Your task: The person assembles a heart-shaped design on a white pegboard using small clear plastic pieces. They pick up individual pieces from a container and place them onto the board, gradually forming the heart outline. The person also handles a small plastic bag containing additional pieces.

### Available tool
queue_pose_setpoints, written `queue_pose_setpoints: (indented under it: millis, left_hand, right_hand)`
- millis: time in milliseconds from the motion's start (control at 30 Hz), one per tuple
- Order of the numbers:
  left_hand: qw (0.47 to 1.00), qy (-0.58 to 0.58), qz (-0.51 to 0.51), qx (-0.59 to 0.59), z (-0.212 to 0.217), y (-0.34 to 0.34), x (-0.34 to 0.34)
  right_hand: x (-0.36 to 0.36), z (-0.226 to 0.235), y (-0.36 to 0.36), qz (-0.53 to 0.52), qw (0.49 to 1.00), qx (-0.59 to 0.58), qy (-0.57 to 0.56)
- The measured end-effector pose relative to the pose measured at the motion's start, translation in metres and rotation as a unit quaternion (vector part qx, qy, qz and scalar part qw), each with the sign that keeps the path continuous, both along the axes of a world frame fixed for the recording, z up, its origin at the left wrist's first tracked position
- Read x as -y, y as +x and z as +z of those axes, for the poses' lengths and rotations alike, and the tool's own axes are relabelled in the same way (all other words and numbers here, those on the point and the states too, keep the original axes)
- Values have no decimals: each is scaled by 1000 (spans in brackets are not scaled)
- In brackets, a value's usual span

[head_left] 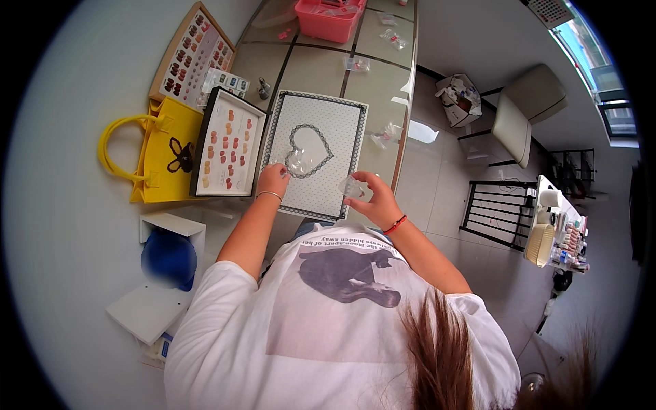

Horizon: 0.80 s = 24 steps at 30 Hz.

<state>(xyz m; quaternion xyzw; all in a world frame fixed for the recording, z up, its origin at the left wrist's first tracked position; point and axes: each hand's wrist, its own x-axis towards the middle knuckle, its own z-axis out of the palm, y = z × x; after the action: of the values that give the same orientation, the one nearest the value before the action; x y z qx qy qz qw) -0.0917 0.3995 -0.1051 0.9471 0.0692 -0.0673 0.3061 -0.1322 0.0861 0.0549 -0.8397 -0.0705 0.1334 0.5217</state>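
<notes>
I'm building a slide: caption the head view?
Right hand pinching clear plastic, left hand over a heart-patterned mat.

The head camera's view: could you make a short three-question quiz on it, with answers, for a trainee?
1. True or false: the yellow bag stands to the left of the white mat.
2. Which hand has the red bracelet on its wrist: A) left, B) right?
3. What does the right hand hold?

Key: 1. True. 2. B. 3. A small clear item; its exact kind is hard to tell.
</notes>
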Motion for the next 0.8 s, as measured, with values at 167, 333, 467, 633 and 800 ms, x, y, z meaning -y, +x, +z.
queue_pose_setpoints:
  millis: [167, 333, 467, 633, 800]
  left_hand:
    - [999, -41, 3, -6, 5, 2, -9]
    - [998, -22, -30, 56, 32, 2, -11]
    - [983, -144, -89, 71, 92, 4, 11]
    - [949, -231, -187, 103, 167, -7, 50]
    - [933, -156, -275, 173, 185, -7, 69]
  right_hand:
    - [0, 0, 1, -1, 1000, 5, 0]
    - [-5, 4, 5, -3, 1000, 0, 2]
    - [-7, 2, 6, 4, 1000, 19, -4]
    - [-12, 7, 8, 20, 1000, 19, -7]
    - [-13, 3, 7, 31, 999, 27, -6]
